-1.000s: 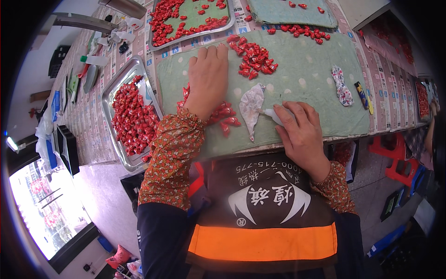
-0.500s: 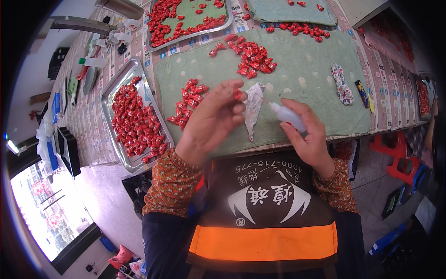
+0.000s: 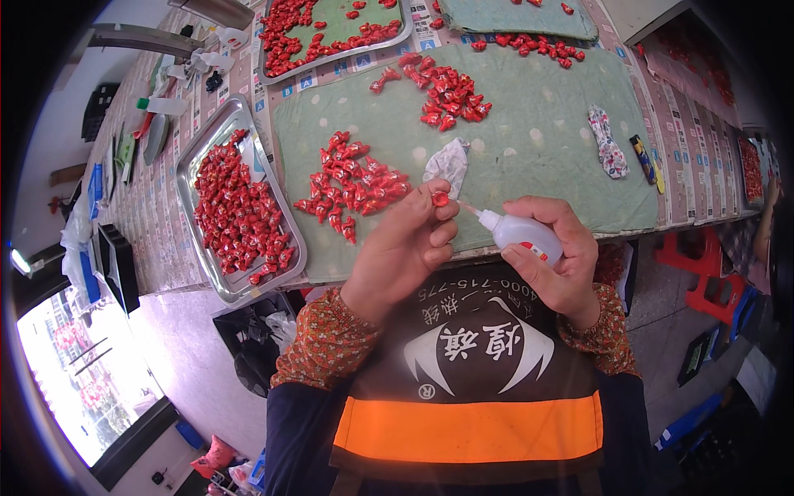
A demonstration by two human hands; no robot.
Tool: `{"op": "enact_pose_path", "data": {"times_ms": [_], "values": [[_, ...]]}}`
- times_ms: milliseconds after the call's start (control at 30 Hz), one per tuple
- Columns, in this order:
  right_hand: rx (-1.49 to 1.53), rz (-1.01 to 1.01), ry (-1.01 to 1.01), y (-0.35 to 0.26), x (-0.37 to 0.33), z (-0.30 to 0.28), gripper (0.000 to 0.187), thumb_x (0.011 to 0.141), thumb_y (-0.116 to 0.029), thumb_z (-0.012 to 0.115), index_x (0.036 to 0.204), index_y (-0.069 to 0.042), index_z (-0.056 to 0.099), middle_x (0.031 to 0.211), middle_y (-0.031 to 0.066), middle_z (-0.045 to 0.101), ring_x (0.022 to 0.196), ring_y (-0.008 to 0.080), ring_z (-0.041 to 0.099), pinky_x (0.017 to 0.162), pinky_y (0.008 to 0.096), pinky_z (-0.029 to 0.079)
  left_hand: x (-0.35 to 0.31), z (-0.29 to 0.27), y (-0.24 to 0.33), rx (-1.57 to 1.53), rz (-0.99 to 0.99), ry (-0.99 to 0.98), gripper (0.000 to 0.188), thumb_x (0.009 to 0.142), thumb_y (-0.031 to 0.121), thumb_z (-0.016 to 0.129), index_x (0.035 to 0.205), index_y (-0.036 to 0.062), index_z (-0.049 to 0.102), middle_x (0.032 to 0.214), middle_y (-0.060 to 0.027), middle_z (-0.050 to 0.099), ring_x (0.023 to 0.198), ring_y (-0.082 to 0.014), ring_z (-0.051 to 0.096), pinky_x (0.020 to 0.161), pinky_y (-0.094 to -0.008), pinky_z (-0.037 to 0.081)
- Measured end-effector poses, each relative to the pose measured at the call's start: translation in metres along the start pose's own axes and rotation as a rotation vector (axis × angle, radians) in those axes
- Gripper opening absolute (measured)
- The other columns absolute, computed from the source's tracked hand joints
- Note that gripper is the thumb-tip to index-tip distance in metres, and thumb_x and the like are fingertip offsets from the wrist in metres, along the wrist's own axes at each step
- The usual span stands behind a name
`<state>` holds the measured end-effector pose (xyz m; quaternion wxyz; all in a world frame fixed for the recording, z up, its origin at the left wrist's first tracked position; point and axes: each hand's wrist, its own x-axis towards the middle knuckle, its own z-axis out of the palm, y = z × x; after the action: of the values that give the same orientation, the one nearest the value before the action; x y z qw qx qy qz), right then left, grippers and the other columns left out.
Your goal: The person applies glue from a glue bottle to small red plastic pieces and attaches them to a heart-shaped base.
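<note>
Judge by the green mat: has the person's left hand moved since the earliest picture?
Yes, toward the body and somewhat right: the left hand, earlier by the far edge of the green mat, is now at its near edge.

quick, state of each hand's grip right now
Left hand: closed on a small red piece.
Right hand: closed around a white squeeze bottle.

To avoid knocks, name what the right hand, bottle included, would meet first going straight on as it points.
Likely the small red piece in the left hand; the white bottle in the right hand points toward it, though depth is unclear.
</note>
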<state>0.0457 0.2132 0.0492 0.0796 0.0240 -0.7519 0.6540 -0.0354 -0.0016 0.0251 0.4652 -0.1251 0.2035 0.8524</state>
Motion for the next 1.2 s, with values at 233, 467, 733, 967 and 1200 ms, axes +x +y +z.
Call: {"op": "enact_pose_path", "data": {"times_ms": [233,467,733,967,1200], "values": [[-0.05,-0.083,0.003,-0.006,-0.002,0.001,0.034,0.082,-0.005,0.076,0.112,0.001,0.061,0.094,0.0096,0.07,0.076,0.0108,0.066,0.067,0.0239,0.051,-0.003,-0.014,-0.009,-0.166,-0.003,-0.059,0.027,0.105,0.029,0.047,0.116,0.0052,0.048,0.096,-0.0028,0.044,0.077,-0.0098,0.043,0.055,-0.0189,0.041],[-0.187,-0.199,-0.022,-0.006,-0.001,0.003,0.033,0.081,-0.009,0.077,0.109,0.0,0.063,0.082,0.0112,0.069,0.065,0.0193,0.067,0.06,0.0292,0.051,-0.004,-0.011,-0.019,-0.15,0.016,-0.04,0.029,0.105,0.033,0.045,0.114,0.0054,0.048,0.097,-0.0029,0.044,0.079,-0.0107,0.043,0.06,-0.0197,0.042],[-0.277,-0.303,-0.032,-0.004,0.001,0.007,0.03,0.081,-0.009,0.077,0.107,-0.002,0.063,0.081,0.0135,0.068,0.064,0.0286,0.066,0.057,0.0335,0.05,-0.005,-0.01,-0.022,-0.149,-0.037,-0.026,0.024,0.104,0.034,0.047,0.109,0.0106,0.049,0.096,-0.001,0.043,0.08,-0.0102,0.044,0.062,-0.0212,0.04],[-0.279,-0.29,-0.057,-0.003,0.001,0.008,0.031,0.081,-0.009,0.076,0.107,-0.002,0.062,0.08,0.0142,0.067,0.063,0.0291,0.065,0.056,0.0343,0.049,-0.005,-0.011,-0.023,-0.155,-0.043,-0.032,0.025,0.104,0.035,0.047,0.109,0.0108,0.049,0.096,-0.001,0.043,0.079,-0.0104,0.043,0.062,-0.0215,0.04],[-0.272,-0.287,-0.05,-0.002,0.001,0.01,0.029,0.082,-0.009,0.075,0.107,-0.002,0.062,0.08,0.0144,0.067,0.063,0.0295,0.066,0.056,0.0343,0.05,-0.006,-0.013,-0.025,-0.143,-0.049,-0.024,0.025,0.104,0.034,0.048,0.11,0.0107,0.05,0.096,-0.0008,0.044,0.079,-0.0106,0.043,0.062,-0.0219,0.04]]}}
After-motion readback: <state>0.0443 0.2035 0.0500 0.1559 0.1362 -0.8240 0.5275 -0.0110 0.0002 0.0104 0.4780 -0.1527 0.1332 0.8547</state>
